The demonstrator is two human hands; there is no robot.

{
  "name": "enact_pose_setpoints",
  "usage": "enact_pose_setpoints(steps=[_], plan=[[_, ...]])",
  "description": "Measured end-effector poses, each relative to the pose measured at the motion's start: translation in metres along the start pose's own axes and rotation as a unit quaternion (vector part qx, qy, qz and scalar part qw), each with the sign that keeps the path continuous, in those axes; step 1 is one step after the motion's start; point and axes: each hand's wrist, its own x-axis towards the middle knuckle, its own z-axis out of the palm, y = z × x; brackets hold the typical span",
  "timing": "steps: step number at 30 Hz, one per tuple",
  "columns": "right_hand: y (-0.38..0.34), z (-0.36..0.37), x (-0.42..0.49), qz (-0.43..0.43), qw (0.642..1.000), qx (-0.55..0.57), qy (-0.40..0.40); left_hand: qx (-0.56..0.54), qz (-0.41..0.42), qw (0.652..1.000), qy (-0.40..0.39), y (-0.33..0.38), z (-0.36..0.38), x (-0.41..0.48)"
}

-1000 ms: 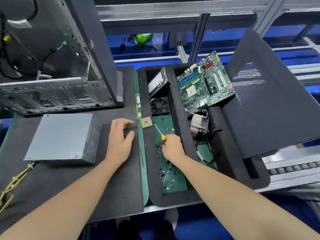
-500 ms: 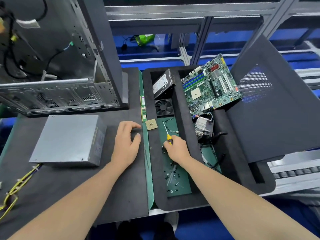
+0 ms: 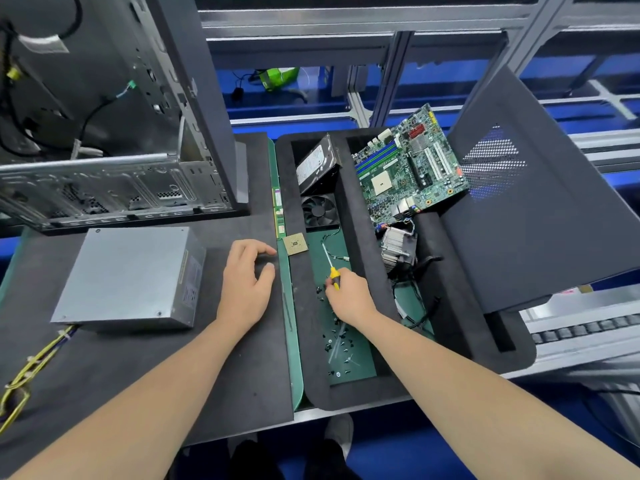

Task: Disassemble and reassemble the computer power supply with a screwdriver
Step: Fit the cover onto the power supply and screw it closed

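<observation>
One power supply (image 3: 128,275), one screwdriver (image 3: 334,273), two bare hands. The power supply is a plain grey metal box, closed, lying flat on the black mat (image 3: 156,368) left of the left hand (image 3: 247,282) and in front of the one open case (image 3: 104,140). It has small screws at its top corners, a label on its right side, and yellow cables (image 3: 20,382) trailing from its near-left corner. The left hand rests palm down on the mat with loose fingers, grasping nothing. The right hand (image 3: 349,296) curls round the screwdriver's yellow handle inside the foam tray (image 3: 353,216), with the thin shaft pointing away. Scattered black screws (image 3: 341,344) lie on the green floor below that hand – too many and too small to count. The tray also holds one hard drive (image 3: 317,164), one fan (image 3: 320,211), one motherboard (image 3: 408,168) and one heatsink (image 3: 398,247). One chip (image 3: 295,244) sits on its left rim.
</observation>
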Motion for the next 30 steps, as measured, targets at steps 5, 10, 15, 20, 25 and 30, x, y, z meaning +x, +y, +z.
enact_pose_setpoints(steps=[5, 10, 15, 20, 25, 30], plan=[[0.005, -0.003, -0.011, 0.026, 0.994, -0.06, -0.083, -0.001, -0.002, 1.0, 0.001, -0.002, 0.001, 0.0], [0.007, -0.002, -0.017, 0.052, 0.987, -0.099, -0.112, -0.006, 0.001, 1.0, -0.001, -0.001, 0.001, 0.0], [0.01, 0.007, -0.022, 0.041, 0.97, -0.209, -0.114, -0.004, -0.007, 1.0, -0.006, 0.001, 0.001, 0.0], [0.014, 0.011, -0.024, 0.076, 0.981, -0.142, -0.112, -0.001, -0.012, 1.0, -0.008, 0.002, 0.0, -0.001], [0.006, 0.002, -0.025, 0.063, 0.995, -0.064, -0.047, 0.0, -0.016, 1.0, -0.015, 0.004, -0.002, -0.002], [-0.026, -0.031, -0.031, 0.01, 0.997, 0.06, 0.055, 0.01, -0.007, 0.997, -0.075, 0.016, -0.01, -0.001]])
